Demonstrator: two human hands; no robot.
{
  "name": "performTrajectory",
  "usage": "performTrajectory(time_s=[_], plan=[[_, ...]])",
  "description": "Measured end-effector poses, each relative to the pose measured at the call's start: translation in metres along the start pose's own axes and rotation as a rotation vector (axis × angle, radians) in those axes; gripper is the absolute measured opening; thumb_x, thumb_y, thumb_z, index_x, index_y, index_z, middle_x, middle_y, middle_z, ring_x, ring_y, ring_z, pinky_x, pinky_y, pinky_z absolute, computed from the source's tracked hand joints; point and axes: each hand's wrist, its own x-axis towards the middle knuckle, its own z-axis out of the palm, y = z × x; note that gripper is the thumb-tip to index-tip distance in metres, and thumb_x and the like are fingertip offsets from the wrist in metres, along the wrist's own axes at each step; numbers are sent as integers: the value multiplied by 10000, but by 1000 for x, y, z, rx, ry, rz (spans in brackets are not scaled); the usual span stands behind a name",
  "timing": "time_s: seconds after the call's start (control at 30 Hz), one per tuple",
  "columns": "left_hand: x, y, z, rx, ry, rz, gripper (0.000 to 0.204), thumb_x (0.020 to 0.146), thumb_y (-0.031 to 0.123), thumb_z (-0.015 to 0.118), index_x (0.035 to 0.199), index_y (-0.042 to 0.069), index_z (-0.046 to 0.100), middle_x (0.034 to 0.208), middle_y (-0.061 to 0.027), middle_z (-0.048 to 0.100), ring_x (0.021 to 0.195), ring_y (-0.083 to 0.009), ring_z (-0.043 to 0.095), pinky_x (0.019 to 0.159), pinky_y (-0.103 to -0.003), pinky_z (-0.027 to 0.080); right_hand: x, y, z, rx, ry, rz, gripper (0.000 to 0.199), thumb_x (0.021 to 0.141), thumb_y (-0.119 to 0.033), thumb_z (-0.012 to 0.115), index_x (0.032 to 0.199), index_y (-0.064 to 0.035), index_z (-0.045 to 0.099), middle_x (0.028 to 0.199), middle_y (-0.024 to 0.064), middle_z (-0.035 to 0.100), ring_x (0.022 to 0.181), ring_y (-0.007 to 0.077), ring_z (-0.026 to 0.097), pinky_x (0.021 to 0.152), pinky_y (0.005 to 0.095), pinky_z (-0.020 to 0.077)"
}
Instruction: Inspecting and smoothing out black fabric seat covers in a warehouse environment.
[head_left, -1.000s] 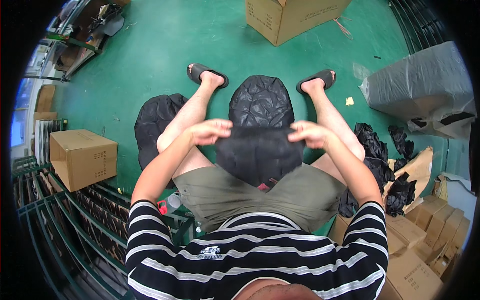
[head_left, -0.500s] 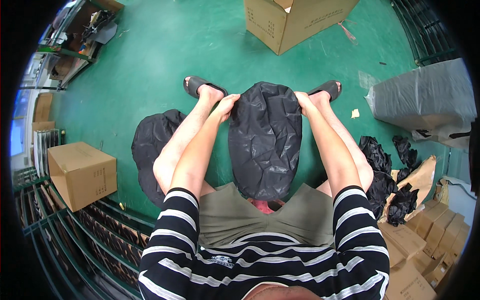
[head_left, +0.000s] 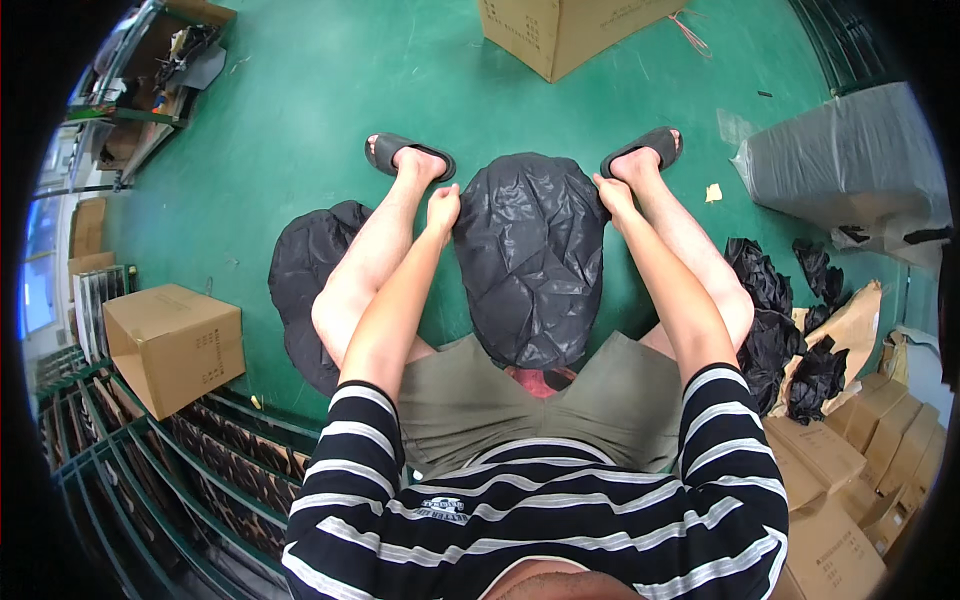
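Note:
A black, shiny fabric cover (head_left: 530, 265), oval and creased, is spread between my legs. My left hand (head_left: 444, 209) pinches its far left edge, fingers closed. At the far right edge, my right hand (head_left: 613, 196) grips the cover between thumb and fingers. Part of both grips is hidden by the cloth. Beside my left leg lies more rounded black fabric (head_left: 308, 275), partly covered by the leg.
Crumpled black fabric pieces (head_left: 765, 350) lie right of my right leg, near stacked cardboard boxes (head_left: 815, 470). A large carton (head_left: 550, 35) stands ahead. On the left are another carton (head_left: 175, 340) and green metal racks (head_left: 190, 465). A grey wrapped bundle (head_left: 850, 165) sits at right.
The cover's far part is stretched wider and its surface looks tauter. Both hands still hold its sides, my left hand slightly farther out. The whole view has shifted a little.

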Motion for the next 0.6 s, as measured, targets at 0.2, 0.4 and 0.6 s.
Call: performTrajectory(time_s=[0.2,0.4,0.6], plan=[[-65,-57,-21,-137,59,-135,564,977,498,504,1137,-30,619,1092,-136,659,1023,-208,592,916,-341,444,-88,13,-2,379,-40,274,476,907,-412,639,1185,-36,552,878,57,599,767,185,573,637,366,462],[-131,-48,4,-59,198,162,441,1003,382,514,842,-20,597,706,-54,553,692,-139,479,665,-330,422,-120,64,5,283,25,141,345,901,-351,661,800,-22,676,706,75,621,671,175,567,547,375,425],[-153,-102,-9,150,147,145,437,986,353,526,783,-26,603,660,-132,582,616,-203,523,635,-386,443,-135,129,-4,99,104,222,340,922,-312,657,1086,-14,649,932,105,661,786,218,632,634,390,519]])
